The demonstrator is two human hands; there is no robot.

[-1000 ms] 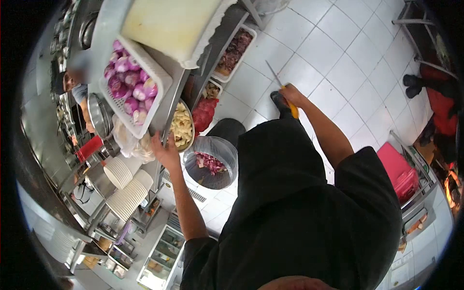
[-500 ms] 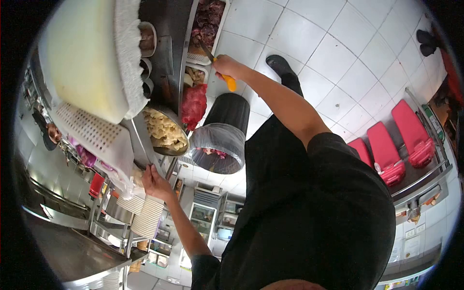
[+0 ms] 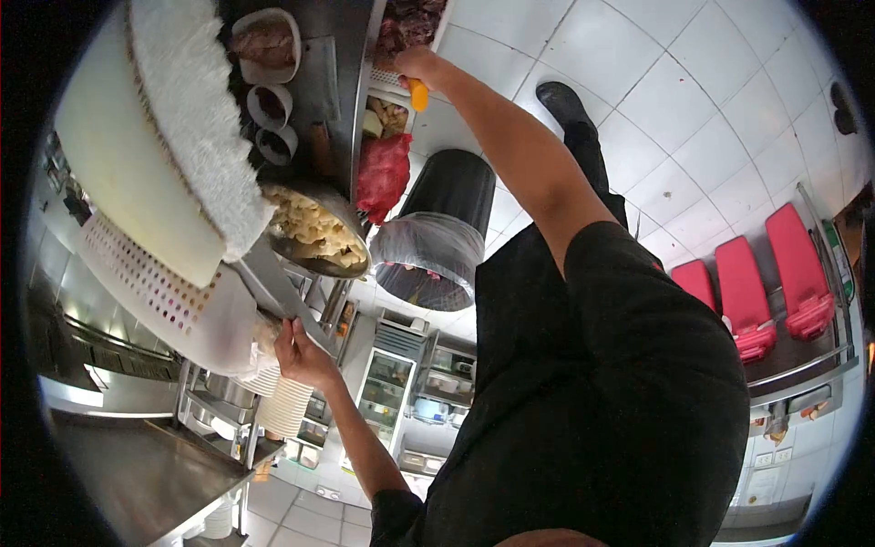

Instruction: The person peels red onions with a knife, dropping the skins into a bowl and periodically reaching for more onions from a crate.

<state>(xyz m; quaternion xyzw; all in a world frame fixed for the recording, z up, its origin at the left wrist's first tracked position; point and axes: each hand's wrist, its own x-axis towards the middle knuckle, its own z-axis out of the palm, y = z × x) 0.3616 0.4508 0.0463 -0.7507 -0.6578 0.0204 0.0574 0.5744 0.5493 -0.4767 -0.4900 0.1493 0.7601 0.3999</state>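
Note:
My right hand (image 3: 417, 66) is closed around a knife by its yellow handle (image 3: 418, 95). It is over the near end of a white perforated crate of dark red meat (image 3: 406, 32), and the blade is hidden from view. My left hand (image 3: 305, 357) grips the end of a flat grey metal edge (image 3: 283, 290), apparently the counter's. Beside those fingers is a pale plastic bag (image 3: 260, 345). Between my hands sits a metal bowl of pale cut chunks (image 3: 314, 232), with a red mesh bag (image 3: 383, 178) next to it.
A black bin (image 3: 447, 196) lined with clear plastic stands on the tiled floor. On the counter are a white tub (image 3: 269, 46), small bowls (image 3: 271, 107) and a white towel (image 3: 191, 100) by a large pale board (image 3: 118, 155). Pink lidded containers (image 3: 743, 283) stand at the right.
My right hand has moved up in the view, with the knife, nearer the meat crate; its blade was visible before. My left hand stays at the metal edge. The whole view has shifted.

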